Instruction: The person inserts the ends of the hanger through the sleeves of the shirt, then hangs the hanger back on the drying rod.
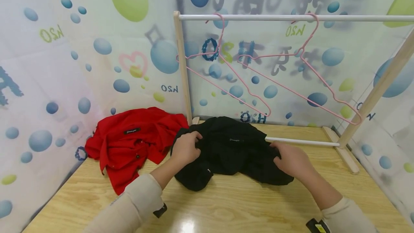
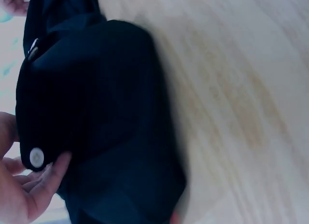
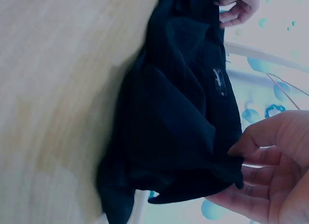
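Observation:
A black shirt (image 1: 226, 150) with a small label on it is spread between my two hands over the wooden table. My left hand (image 1: 186, 149) grips its left part. In the left wrist view, a white button (image 2: 36, 157) shows on the cloth right beside the thumb and fingers of that hand (image 2: 21, 190). On the other side, my right hand (image 1: 293, 159) pinches the shirt's right part. The right wrist view has the thumb on top of the cloth's edge and the fingers of this hand (image 3: 277, 161) behind it, while the shirt (image 3: 164, 118) hangs in folds.
A crumpled red shirt (image 1: 129, 139) lies on the table (image 1: 226, 204) to the left. Behind the black shirt stands a rack with a white rail (image 1: 275, 17) and wooden posts. Two pink hangers (image 1: 247, 85) hang from it, the right one (image 1: 323, 78) near the right post.

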A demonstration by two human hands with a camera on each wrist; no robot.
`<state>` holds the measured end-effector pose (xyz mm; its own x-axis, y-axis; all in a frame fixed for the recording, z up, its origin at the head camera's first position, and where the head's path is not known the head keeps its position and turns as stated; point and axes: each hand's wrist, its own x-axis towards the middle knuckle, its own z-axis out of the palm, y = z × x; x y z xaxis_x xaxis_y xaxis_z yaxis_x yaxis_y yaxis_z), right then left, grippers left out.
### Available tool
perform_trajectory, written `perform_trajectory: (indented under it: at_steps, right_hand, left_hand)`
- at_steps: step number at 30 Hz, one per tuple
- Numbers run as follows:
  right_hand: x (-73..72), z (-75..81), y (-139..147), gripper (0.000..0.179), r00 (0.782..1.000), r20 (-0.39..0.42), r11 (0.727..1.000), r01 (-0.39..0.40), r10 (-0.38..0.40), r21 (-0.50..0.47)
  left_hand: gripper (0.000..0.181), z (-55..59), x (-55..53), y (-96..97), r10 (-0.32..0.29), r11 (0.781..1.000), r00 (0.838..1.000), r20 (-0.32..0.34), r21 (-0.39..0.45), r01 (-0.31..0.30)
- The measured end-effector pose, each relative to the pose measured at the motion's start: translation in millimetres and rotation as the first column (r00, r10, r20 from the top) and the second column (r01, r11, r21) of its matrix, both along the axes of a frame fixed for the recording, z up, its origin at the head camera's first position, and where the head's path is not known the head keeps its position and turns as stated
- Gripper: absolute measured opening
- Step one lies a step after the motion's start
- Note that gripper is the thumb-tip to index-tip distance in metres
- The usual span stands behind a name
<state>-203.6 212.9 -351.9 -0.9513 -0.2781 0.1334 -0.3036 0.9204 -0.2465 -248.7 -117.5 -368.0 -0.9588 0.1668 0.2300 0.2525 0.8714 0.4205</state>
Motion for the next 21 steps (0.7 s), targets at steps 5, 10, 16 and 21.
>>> perform_trajectory:
  at_steps: [5,10,16,21]
  right_hand:
    - [-2.8,9.8,8.3,0.031,0.996,-0.092,1.0,-0.011,0.009,-0.016]
    - [-2.3,23.6,14.9,0.027,0.987,-0.16,1.0,0.007,-0.01,-0.022]
    - [0.0,33.4,17.4,0.023,0.961,-0.274,0.999,0.021,-0.033,-0.045]
    - [-3.3,32.3,11.1,0.02,0.906,-0.422,0.998,-0.017,-0.013,-0.068]
  left_hand:
    - [0.033,11.4,0.8,-10.2,-0.006,1.0,0.999,-0.033,0.016,0.007]
    - [0.033,24.7,5.3,-18.8,-0.016,1.0,0.995,-0.101,0.014,0.017]
    - [0.032,39.5,13.2,-25.9,0.003,1.0,0.982,-0.188,-0.03,-0.009]
    - [0.033,51.5,14.7,-31.9,0.02,1.0,0.955,-0.296,-0.017,-0.026]
